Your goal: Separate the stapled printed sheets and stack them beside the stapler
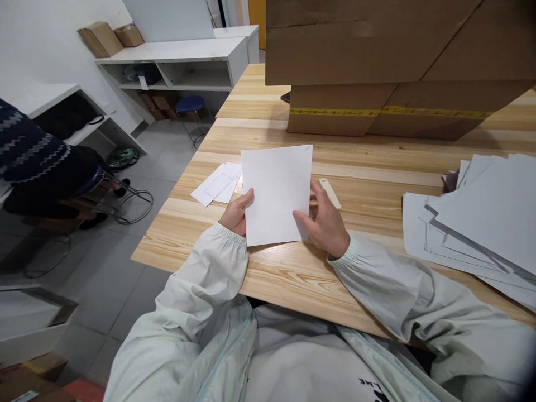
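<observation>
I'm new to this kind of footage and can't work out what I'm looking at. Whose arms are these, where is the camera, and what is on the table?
There is no machine here. The camera sits on a person's head and looks forward and down, so the two pale sleeves at the bottom are that person's own arms. The left hand and the right hand hold one white sheet between them, the fingers gripping its lower edges, above a wooden table. Behind the sheet lie a few smaller white cards, and a pale flat tool lies by the right hand; what it is I cannot tell. To the right is a loose pile of white sheets. Big cardboard boxes stand at the back. At the far left another person sits on a stool.
</observation>
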